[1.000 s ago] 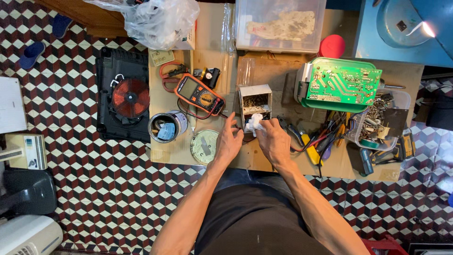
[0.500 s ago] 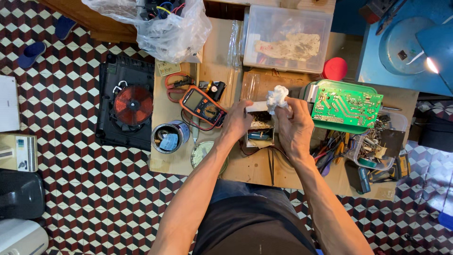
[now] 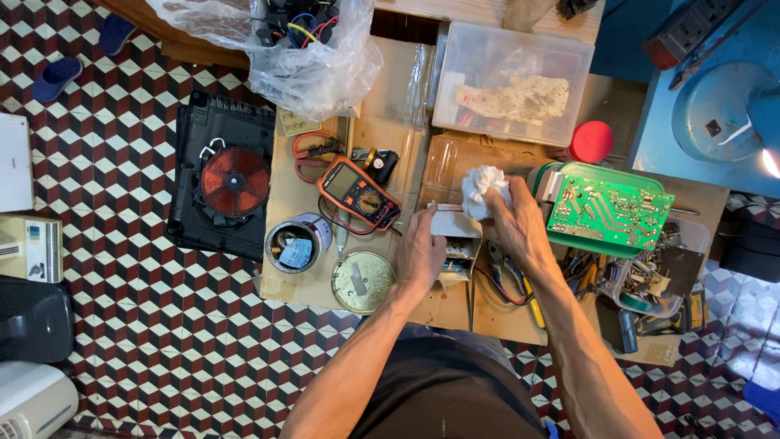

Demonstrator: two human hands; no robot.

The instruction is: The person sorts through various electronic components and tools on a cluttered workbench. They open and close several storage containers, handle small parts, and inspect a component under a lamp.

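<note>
An orange multimeter (image 3: 357,189) is seen just left of the left hand, with an open tin can (image 3: 296,242) and a round metal lid (image 3: 362,281) lying nearby on the bench (image 3: 390,122). Further left, a black induction cooker with an exposed copper coil (image 3: 234,180) rests on the tiled floor (image 3: 122,341). Just right of the right hand, a green circuit board (image 3: 608,211) is placed. Beyond the hands, a clear plastic box (image 3: 512,81), a red cap (image 3: 591,141) and a plastic bag of wires (image 3: 301,41) are found.
</note>
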